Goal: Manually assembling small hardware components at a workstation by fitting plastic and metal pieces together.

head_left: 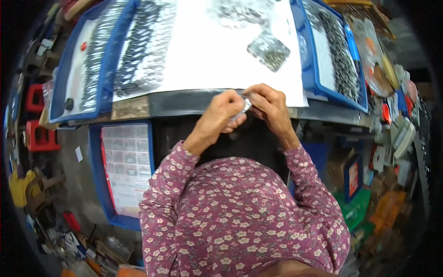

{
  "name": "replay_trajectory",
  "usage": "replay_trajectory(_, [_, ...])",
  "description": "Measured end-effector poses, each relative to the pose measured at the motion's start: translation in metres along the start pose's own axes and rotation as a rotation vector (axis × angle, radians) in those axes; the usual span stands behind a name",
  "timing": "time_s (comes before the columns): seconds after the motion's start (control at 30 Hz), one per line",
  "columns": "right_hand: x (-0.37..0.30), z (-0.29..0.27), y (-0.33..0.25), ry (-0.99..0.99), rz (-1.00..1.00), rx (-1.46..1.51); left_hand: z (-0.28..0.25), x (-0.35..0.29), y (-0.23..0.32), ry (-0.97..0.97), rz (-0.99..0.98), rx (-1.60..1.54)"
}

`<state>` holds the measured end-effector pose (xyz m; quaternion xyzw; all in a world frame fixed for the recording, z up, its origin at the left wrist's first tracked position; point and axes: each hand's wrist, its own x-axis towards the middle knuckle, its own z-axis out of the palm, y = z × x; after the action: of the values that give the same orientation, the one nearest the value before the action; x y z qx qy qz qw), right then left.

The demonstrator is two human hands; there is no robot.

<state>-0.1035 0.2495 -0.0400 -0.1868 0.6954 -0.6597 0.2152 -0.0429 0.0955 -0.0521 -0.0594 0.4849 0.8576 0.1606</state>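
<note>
Just off the table's front edge, both hands come together in front of my chest. My left hand (222, 114) is closed round a small shiny silvery-white piece (248, 105), most of it hidden by the fingers. Thumb and fingers of my right hand (272, 107) are pinched at its upper end; motion blur hides exactly what they grip. Beyond the hands, a clear plastic bag (275, 51) of small brass-coloured parts lies on a white sheet (205, 55). Farther back is a loose scatter of small metal parts (242, 15).
Blue trays with rows of small silvery parts (98, 55) and dark parts (136, 51) stand at left. Another blue tray (314, 69) of dark parts is at right. Below the table are a blue crate (99, 184) and red stools (42, 135). Clutter fills the right side.
</note>
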Motion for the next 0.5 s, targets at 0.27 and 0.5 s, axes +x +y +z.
replay_trajectory(0.27, [0.015,0.000,-0.019,-0.335,-0.317,-0.478,-0.023,-0.013,0.009,-0.065,0.057,0.054])
replay_trajectory(0.5, [0.036,0.023,-0.042,-0.322,-1.030,-1.149,-0.037,-0.023,0.035,-0.049,0.135,0.250])
